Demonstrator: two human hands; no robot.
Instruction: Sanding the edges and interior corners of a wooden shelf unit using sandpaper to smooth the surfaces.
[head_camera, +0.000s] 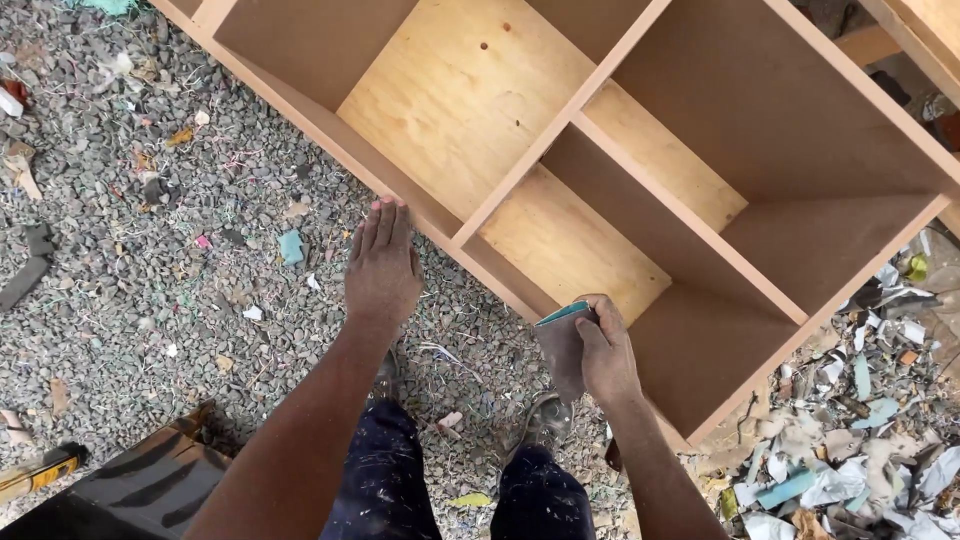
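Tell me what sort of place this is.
Probably an outdoor carpentry yard: an unfinished brown wooden shelf cabinet lies on grey gravel ground, with a heap of torn paper scraps beside it.

The cabinet frame (700, 250) is a flat pinkish tan on its walls and dividers, while its back panels are pale yellow plywood with faint grain. The folded sheet (562, 345) in the right hand (605, 350) is dull grey-brown with a teal edge. The trousers (390, 480), near, are dark navy flecked with white (paint-like spots). The gravel (150, 260) on the left is grey, dotted with teal, pink and white scraps.
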